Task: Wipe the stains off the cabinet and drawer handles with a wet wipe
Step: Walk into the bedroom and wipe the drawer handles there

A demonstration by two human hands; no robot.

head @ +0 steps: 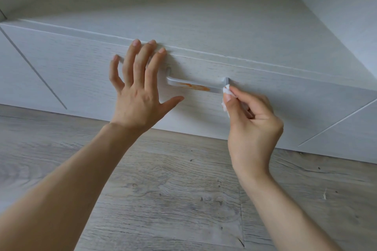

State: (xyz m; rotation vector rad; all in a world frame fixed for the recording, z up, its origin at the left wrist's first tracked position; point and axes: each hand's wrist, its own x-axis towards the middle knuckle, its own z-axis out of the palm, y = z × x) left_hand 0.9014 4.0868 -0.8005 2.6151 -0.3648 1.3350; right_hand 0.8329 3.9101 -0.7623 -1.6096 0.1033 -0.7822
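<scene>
Handle [196, 85] of the drawer [265, 96] sits between both hands, its orange stain [193, 86] unwiped. Right hand [253, 126] pinches a wet wipe [227, 92] in closed fingertips, touching the handle's near end. Left hand [136, 87] lies spread and empty, flat on the drawer front. Wiping is just starting; next, drag the wipe toward the left hand across the stain.

No legible text or labels
</scene>
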